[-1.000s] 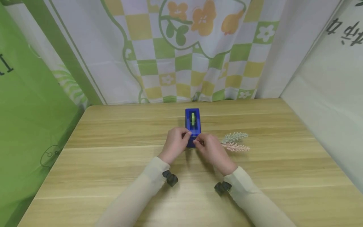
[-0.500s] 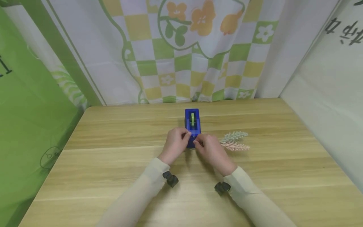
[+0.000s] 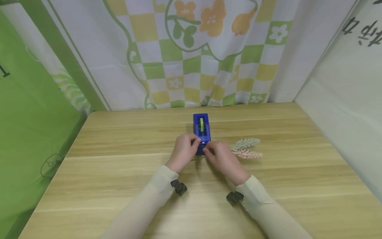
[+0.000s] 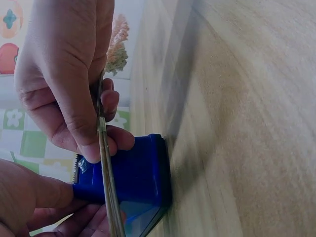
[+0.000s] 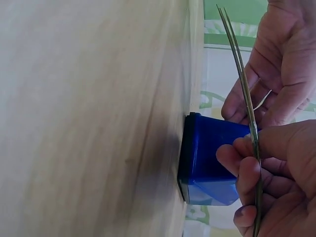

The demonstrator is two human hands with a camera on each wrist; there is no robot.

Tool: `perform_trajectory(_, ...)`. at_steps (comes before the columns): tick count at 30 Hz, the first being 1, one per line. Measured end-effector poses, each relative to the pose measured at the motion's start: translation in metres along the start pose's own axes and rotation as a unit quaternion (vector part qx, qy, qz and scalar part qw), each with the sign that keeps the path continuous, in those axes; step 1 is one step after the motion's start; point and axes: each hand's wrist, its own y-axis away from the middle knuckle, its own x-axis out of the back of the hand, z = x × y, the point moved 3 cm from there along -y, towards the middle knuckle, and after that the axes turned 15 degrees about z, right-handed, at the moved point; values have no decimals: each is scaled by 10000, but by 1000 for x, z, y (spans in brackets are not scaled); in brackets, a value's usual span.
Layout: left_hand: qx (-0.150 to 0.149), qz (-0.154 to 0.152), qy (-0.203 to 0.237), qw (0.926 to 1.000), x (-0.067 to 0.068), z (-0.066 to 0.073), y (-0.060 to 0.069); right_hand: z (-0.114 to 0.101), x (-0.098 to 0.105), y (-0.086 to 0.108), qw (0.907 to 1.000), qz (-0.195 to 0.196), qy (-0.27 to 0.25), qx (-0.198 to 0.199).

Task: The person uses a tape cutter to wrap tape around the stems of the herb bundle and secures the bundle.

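A blue tape dispenser [image 3: 204, 136] stands on the table, with a yellow-green tape roll core [image 3: 201, 124] inside. My left hand [image 3: 182, 151] grips its front left corner, thumb beside the toothed cutting edge [image 4: 75, 170]. To the right, my right hand [image 3: 225, 160] pinches the thin stems [image 4: 109, 185] of two artificial sprigs between thumb and fingers. Clear tape [image 4: 101, 124] appears wrapped around the stems by the thumb. Beyond this hand the sprigs' heads stick out, one pale green [image 3: 247, 143] and one pink [image 3: 248, 154]. The stems cross in front of the dispenser.
The wood-grain table [image 3: 119, 186] runs back to a checked curtain [image 3: 194, 66]. A green cloth wall [image 3: 32, 126] borders the left side and a white wall [image 3: 352, 99] the right. A black camera mount [image 3: 179, 188] sits at each wrist.
Both hands keep almost the same places. The bare stem ends now show slightly further left below the dispenser. The whole view has shifted a little.
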Motion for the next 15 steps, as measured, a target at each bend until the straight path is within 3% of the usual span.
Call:
perform_trajectory(3,-32,21,6,10000,0,-1,1,-2,3,1,10000,16,7,73)
perform_trajectory(6,-187,232,-47,9995,3,-1,7,-4,7,2,9999,-23,-28,93)
perform_trajectory(10,-643,392,-120,9971,11,5,18,-9,16,5,9998,-51,-175,37)
perform_trajectory(15,-1052,-339,-36,9939,18,15,31,-16,27,8,9995,132,-273,106)
